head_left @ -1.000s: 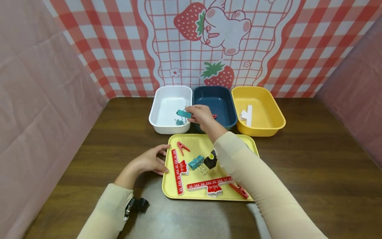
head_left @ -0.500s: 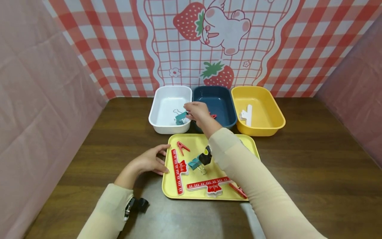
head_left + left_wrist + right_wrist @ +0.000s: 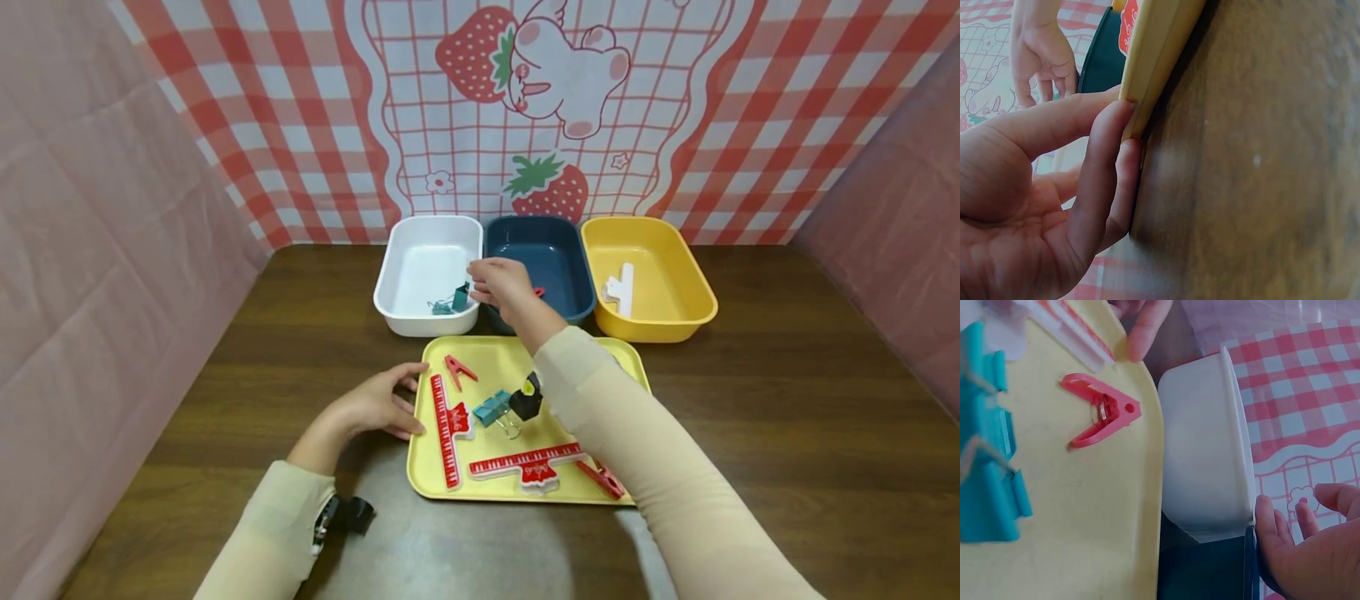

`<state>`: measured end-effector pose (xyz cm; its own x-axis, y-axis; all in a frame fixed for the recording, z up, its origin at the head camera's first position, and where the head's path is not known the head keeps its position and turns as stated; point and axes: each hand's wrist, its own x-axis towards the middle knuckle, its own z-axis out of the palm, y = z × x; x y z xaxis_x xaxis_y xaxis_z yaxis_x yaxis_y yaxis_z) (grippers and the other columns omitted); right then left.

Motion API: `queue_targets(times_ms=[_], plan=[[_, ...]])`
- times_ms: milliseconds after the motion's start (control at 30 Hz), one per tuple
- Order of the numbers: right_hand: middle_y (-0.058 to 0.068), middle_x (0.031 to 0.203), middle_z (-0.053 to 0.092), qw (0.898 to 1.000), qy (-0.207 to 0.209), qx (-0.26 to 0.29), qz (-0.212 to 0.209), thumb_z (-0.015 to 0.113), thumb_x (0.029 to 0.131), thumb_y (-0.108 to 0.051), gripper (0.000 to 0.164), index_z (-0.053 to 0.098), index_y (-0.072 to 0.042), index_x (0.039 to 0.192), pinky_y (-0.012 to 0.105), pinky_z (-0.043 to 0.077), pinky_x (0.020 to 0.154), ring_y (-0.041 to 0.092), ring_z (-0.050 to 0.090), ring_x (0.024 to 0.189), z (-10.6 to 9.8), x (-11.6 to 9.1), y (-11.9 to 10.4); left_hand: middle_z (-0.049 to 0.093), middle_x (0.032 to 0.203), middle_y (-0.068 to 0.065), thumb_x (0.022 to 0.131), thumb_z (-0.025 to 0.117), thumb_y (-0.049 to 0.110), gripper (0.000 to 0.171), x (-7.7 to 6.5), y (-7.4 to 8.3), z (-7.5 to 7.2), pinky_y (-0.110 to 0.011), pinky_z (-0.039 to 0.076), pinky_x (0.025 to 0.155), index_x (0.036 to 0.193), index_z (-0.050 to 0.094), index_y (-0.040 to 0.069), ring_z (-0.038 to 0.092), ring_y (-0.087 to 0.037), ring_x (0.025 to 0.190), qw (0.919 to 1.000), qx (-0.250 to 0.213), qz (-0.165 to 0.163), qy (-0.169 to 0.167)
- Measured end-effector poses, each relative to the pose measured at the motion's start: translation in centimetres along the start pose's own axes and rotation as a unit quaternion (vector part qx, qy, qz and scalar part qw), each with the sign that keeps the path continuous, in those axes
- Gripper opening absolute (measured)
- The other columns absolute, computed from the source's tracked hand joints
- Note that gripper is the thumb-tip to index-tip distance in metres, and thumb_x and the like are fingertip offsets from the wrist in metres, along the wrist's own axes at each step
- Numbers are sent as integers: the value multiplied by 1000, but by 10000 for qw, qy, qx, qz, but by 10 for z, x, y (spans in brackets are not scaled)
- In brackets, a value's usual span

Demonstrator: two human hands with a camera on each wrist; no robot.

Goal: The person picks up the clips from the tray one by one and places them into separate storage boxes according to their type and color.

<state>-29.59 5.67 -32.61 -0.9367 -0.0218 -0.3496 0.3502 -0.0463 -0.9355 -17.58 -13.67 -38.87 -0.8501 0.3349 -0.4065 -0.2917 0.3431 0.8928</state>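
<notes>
My right hand (image 3: 504,287) hovers over the seam between the white bin (image 3: 386,302) and the dark blue bin (image 3: 542,229), fingers loosely parted with nothing between them. Just left of its fingertips, a teal binder clip (image 3: 461,297) stands in the white bin beside another teal clip (image 3: 442,307). At the yellow tray's (image 3: 525,354) left rim, my left hand (image 3: 378,406) rests its fingertips against the edge, as the left wrist view also shows. On the tray lie a red clothespin (image 3: 1102,409), teal binder clips (image 3: 492,407) and red ruler clips (image 3: 447,433).
A second red ruler clip (image 3: 525,461) and another red clothespin (image 3: 602,480) lie along the tray's near edge, partly behind the right sleeve. The yellow bin (image 3: 693,308) at right holds a white clip (image 3: 622,289). A red-checked cloth (image 3: 300,108) hangs behind the bins.
The teal binder clip has left my right hand's fingers and dropped into the white bin, turning upright. My right hand has shifted only slightly; the left hand has stayed at the tray's rim.
</notes>
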Motion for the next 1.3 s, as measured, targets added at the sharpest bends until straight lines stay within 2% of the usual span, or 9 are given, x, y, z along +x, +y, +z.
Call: queue_targets(times_ms=[267,533,800,1000,1200,1300], plan=[[13,120,56,9997,-205,-13,-162,58,93,-17,36,55,-3,126,28,53,85,24,54,110,-9,-9,5,34,122,-20,70,69,-20,86,1,-1,-2,-38,59,63,143,29,6,59,-26,87,10000,3,-15,-10],[18,122,55,9987,-311,-124,-386,58,93,-15,38,53,-1,128,29,54,83,28,55,110,-24,-22,9,35,121,-21,70,69,-20,86,1,0,-2,-37,59,63,142,29,5,59,-26,87,10000,9,1,-35],[18,124,52,9977,-424,-55,-527,57,92,-11,38,52,2,128,32,52,87,31,53,111,-37,-29,17,35,121,-20,70,70,-19,86,1,-1,-1,-37,59,62,142,30,6,60,-26,86,10000,25,-32,-6],[15,124,53,9970,-481,-286,-542,57,93,-13,37,53,0,128,32,52,88,27,55,105,-45,-34,23,35,121,-20,70,70,-17,85,2,-2,-2,-37,59,62,142,31,6,60,-25,87,10000,55,-60,-4],[15,122,53,9947,-568,-405,-749,58,93,-16,35,54,-1,124,36,50,91,35,51,112,-54,-42,27,36,121,-19,70,71,-16,85,2,-1,-1,-37,59,62,142,32,8,60,-25,87,9999,104,-118,43],[15,121,54,9942,-562,-480,-780,59,92,-17,35,55,-1,124,35,51,90,34,53,110,-57,-48,28,36,122,-19,70,71,-16,85,1,-1,-2,-37,59,63,142,32,8,60,-25,87,9998,128,-149,52]])
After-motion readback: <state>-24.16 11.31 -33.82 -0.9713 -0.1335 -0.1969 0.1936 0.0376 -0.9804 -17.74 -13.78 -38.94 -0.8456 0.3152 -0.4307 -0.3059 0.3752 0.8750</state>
